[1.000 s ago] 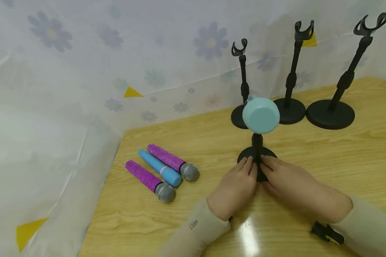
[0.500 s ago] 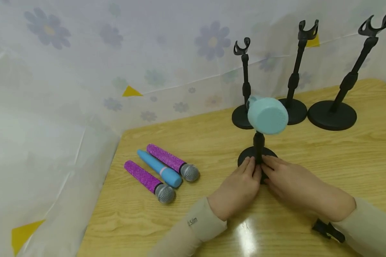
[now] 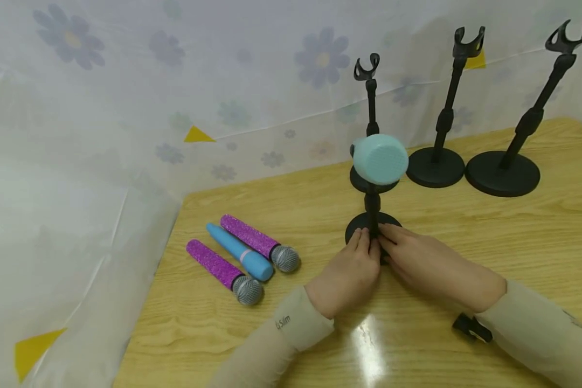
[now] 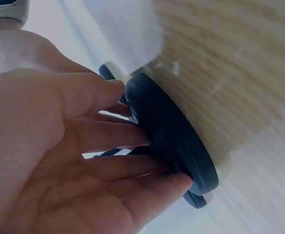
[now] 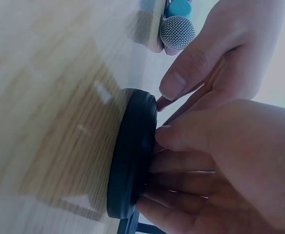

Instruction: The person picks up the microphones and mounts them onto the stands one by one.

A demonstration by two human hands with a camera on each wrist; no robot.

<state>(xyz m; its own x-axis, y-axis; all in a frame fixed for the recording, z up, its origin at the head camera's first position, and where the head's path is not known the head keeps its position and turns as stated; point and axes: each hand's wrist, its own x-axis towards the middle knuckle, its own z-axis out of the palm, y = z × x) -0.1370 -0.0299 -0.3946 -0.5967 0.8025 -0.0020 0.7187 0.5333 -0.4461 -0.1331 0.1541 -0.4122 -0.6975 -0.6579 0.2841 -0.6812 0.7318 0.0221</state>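
Stand (image 3: 372,202) with teal head (image 3: 380,160), upright before rear stand (image 3: 371,102): left hand (image 3: 346,275) and right hand (image 3: 431,264) laid nearly straight fingers to its base (image 4: 176,126), ungripped, so uneven pushing probably risked tipping it, and too long a slide, striking rear stand.

A pale sheet (image 3: 271,97) was hung behind the table (image 3: 490,242), and it was printed with soft purple and green flowers (image 3: 322,58). A few yellow triangles (image 3: 199,136) were dotted about on it. On the left side, mostly plain white was shown. The table was streaked like light yellow-brown wood. A bright patch of light (image 3: 368,347) was seen on it, near the front.
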